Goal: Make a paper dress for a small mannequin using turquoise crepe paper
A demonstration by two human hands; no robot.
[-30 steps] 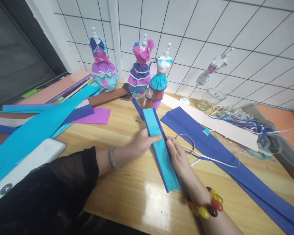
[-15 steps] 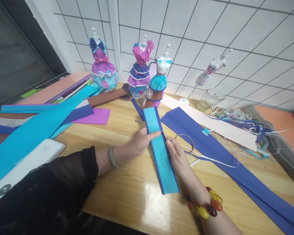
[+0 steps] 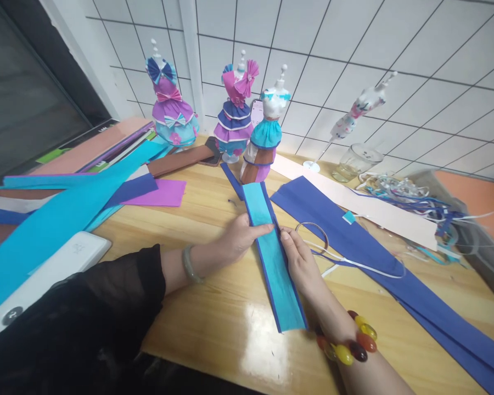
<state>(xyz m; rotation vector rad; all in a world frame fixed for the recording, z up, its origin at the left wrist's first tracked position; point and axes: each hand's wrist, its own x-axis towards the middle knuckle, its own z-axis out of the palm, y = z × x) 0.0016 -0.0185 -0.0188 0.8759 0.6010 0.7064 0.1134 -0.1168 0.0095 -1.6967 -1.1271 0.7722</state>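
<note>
Turquoise strip with dark-blue edging (image 3: 273, 260): slanting over wooden table (image 3: 206, 321), nearer viewer than small turquoise-skirted mannequin (image 3: 274, 105). Left hand (image 3: 237, 238): clamping left edge, thumb lying across face, other fingers partly hidden beneath. Right hand (image 3: 300, 258): pinching right edge, thumb and forefinger pressing together. Dark-blue sheet (image 3: 333, 222): lying to strip's right.

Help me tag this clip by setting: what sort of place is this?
Probably a craft workspace: small mannequins, some in dresses, stand at the back of a wooden table, coloured strips lie left and right, and tangled scraps sit at the far right.
</note>
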